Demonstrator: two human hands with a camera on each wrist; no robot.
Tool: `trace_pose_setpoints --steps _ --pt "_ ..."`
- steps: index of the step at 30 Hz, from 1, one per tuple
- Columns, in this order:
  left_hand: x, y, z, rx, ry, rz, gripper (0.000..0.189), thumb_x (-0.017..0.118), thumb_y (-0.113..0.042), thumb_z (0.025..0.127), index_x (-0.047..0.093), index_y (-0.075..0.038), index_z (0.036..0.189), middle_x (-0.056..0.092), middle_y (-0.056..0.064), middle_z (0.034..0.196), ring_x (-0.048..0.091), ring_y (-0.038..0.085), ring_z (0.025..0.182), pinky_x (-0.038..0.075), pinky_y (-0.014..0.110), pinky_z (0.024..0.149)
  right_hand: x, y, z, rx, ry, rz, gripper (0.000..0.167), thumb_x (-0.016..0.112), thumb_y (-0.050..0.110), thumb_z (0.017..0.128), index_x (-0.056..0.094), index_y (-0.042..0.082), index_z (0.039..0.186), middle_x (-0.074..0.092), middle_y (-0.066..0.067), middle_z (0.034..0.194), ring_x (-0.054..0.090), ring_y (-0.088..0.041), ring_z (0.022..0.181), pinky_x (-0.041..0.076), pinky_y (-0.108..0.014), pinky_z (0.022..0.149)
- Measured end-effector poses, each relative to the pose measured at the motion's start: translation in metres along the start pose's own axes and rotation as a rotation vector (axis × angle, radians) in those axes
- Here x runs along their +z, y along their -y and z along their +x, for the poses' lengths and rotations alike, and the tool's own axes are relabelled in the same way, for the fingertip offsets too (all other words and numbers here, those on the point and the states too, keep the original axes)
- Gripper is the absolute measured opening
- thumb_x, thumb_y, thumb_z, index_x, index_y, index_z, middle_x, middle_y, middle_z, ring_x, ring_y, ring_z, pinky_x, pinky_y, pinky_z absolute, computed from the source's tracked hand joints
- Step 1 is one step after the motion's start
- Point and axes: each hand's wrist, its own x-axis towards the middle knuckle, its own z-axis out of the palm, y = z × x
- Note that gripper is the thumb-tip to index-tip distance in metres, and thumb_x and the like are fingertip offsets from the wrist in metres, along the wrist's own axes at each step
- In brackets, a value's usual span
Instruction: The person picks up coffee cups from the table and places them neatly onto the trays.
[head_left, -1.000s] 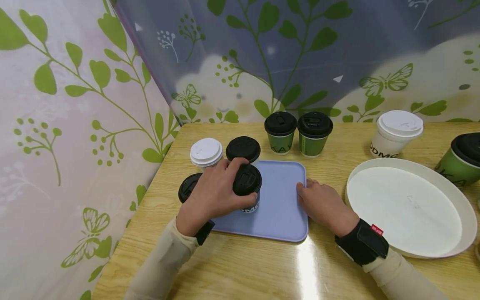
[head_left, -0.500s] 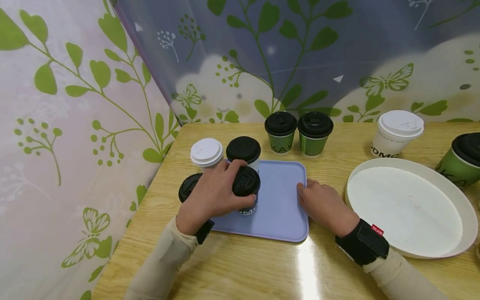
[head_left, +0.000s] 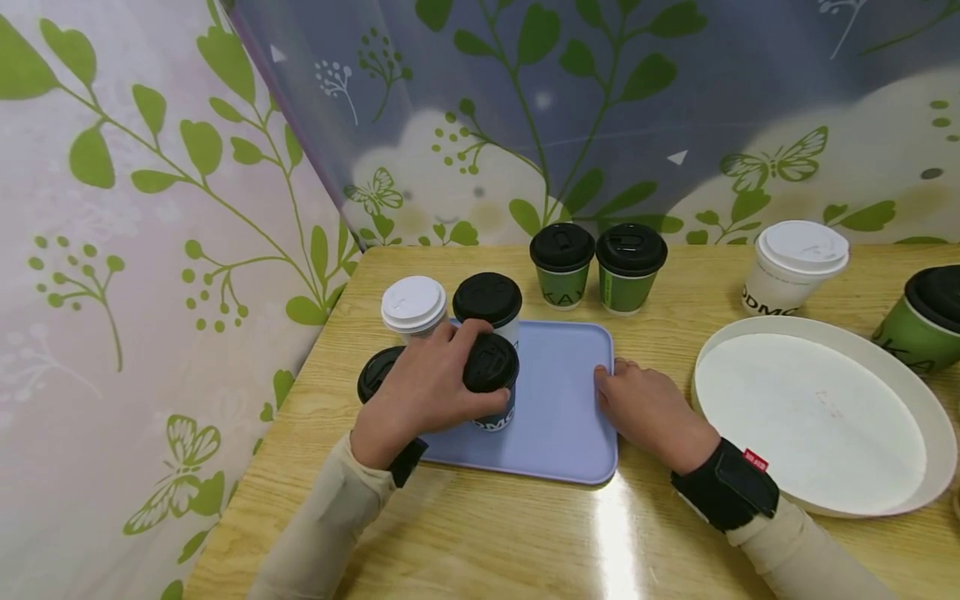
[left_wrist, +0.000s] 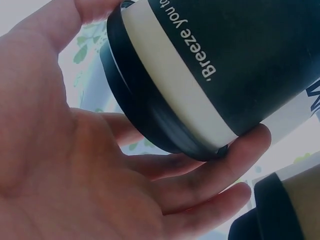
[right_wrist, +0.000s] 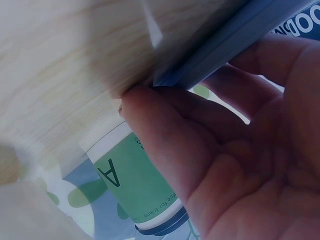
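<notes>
My left hand grips a dark blue paper coffee cup with a black lid, over the lavender tray. Its fingers and thumb lie around the lid and upper wall; white lettering shows on the cup in the left wrist view. Close around this hand are a white-lidded coffee cup, a black-lidded cup behind, and another black-lidded cup partly hidden by the hand. At the tray's right side my right hand pinches the edge; the tray rim lies between thumb and fingers.
Two green cups with black lids stand behind the tray. Farther right are a round cream tray, a white cup and a larger green cup. A patterned curtain closes off the table's back.
The dark blue cup has shifted slightly left and toward me within my left hand's grip. My right hand and the tray stay in place.
</notes>
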Motion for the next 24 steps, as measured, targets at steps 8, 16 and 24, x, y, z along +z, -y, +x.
trace_pose_setpoints --steps 8,16,24 --pt "-0.0022 0.0018 -0.0011 -0.007 0.029 -0.003 0.078 0.073 -0.056 0.087 0.046 -0.022 0.151 0.057 0.016 0.132 0.062 0.035 0.103 0.051 0.054 0.090 0.0008 0.0002 0.0005 0.003 0.007 -0.008 0.019 0.064 0.007 0.099 0.069 -0.007 0.112 0.061 -0.020 0.083 0.063 -0.029 0.066 0.053 -0.043 0.054" --pt "-0.0052 0.0043 -0.0037 0.007 0.065 -0.014 0.081 0.071 -0.059 0.090 0.042 -0.022 0.155 0.054 0.017 0.139 0.060 0.038 0.115 0.048 0.057 0.097 0.0012 0.0001 -0.0001 -0.003 -0.011 -0.009 0.018 0.064 0.006 0.099 0.069 -0.006 0.110 0.060 -0.020 0.081 0.062 -0.030 0.065 0.052 -0.043 0.052" --pt "-0.0073 0.0057 -0.0051 0.056 0.089 -0.022 0.087 0.073 -0.059 0.090 0.038 -0.018 0.158 0.052 0.018 0.144 0.060 0.035 0.121 0.049 0.054 0.099 0.0014 -0.0002 -0.0002 -0.006 -0.014 -0.011 0.017 0.065 0.007 0.098 0.069 -0.006 0.109 0.060 -0.019 0.081 0.061 -0.029 0.064 0.052 -0.042 0.052"
